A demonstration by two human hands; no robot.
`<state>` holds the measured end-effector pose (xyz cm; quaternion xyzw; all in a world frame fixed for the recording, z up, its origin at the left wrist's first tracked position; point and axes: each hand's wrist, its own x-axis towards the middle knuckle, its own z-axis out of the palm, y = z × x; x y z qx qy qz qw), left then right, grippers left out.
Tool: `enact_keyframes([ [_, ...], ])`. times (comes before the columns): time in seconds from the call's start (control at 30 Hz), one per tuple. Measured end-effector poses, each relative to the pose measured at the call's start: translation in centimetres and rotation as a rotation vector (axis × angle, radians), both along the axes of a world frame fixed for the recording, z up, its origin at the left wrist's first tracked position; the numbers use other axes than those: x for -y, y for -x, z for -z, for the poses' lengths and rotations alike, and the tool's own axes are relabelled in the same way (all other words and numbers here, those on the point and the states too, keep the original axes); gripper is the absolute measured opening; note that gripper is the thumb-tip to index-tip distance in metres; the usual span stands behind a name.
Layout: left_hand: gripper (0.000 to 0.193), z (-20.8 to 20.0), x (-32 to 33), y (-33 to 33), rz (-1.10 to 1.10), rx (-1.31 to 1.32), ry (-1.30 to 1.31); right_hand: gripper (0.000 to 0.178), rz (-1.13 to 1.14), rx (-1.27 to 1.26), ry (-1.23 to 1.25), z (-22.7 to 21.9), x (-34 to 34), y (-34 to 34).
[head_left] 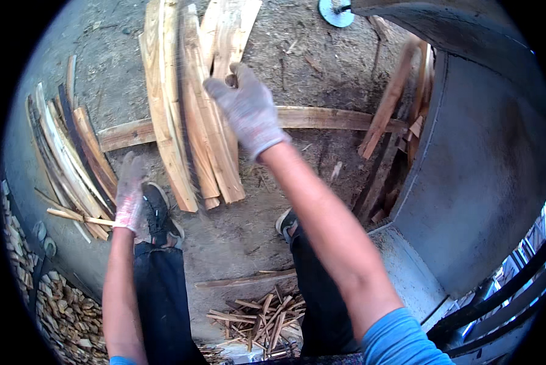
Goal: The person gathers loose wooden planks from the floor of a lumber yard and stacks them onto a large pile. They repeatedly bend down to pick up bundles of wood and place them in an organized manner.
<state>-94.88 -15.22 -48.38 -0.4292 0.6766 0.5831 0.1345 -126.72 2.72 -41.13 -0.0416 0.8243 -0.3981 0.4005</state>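
My right hand (250, 111), in a grey work glove, hovers over the right side of a pile of long wooden boards (203, 134). Its thumb and fingers are apart, and no board shows in its grip. Down the middle of the pile runs a dark, narrow strip (186, 121), smeared by motion and touched by neither hand. My left hand (131, 190), also gloved, is held out above my left shoe with its fingers stretched. Just left of it lies a bundle of narrow slats (72, 158), some pale, some dark; one thin stick passes close to the wrist.
A crosswise plank (322, 118) lies under the board pile. At right, more boards (390, 100) lean near a large grey metal housing (477, 170). Scrap sticks (264, 319) are heaped between my feet. Stacked split wood (72, 316) fills the lower left.
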Motion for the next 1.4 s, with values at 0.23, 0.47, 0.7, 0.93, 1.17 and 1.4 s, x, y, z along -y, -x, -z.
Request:
enact_keyframes([
  [0.23,0.091,-2.2,-1.5,7.1,-0.190,0.251,-0.142,0.089,0.076,-0.610,-0.331,5.3,-17.0,-2.6],
  [0.47,0.054,1.6,-3.5,6.8,-0.198,0.204,0.130,0.102,0.094,-0.330,-1.034,7.3,-32.2,10.0],
  [0.7,0.041,-4.1,2.2,5.4,-0.201,0.275,0.521,0.062,0.297,-0.071,-0.647,1.9,-24.5,1.8],
  [0.93,0.070,-6.2,2.5,9.5,0.247,0.403,0.305,0.079,-0.148,-0.075,-0.256,4.7,-14.6,-7.8],
  [1.17,0.068,2.9,-3.5,9.6,-0.527,0.139,-0.704,0.075,0.405,0.898,0.260,8.5,-8.2,-7.6],
  [1.4,0.065,-6.0,-4.6,10.6,-0.331,0.029,-0.647,0.084,0.218,0.760,0.192,1.9,-5.1,-10.1],
])
